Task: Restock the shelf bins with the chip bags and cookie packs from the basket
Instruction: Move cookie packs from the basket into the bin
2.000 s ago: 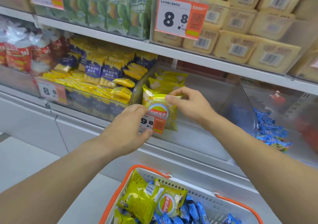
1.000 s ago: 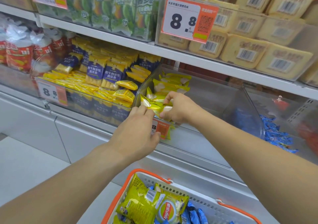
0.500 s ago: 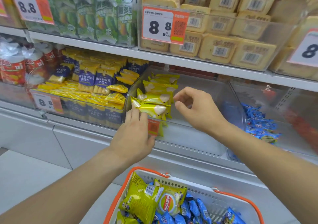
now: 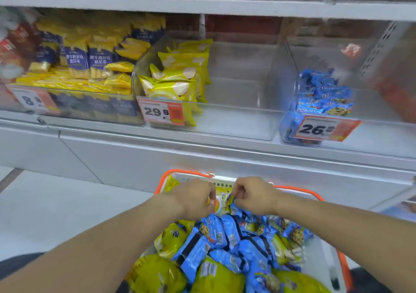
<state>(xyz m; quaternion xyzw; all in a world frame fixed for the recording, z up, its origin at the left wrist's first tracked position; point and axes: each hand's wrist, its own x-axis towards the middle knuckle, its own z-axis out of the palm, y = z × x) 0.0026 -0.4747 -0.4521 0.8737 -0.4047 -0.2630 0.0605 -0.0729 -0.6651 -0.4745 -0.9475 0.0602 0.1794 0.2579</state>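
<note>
Both bare forearms reach forward and down from the bottom corners of the view, converging toward the middle. The left hand point(image 4: 195, 197) shows its back to the camera, knuckles up, with the fingers curled under and the fingertips hidden beneath the palm. The right hand point(image 4: 253, 194) sits just beside it, nearly touching, also back-up, its fingers point(image 4: 238, 191) bent inward toward the left hand in a pinching pose. Both wrists are roughly straight and level with each other.
</note>
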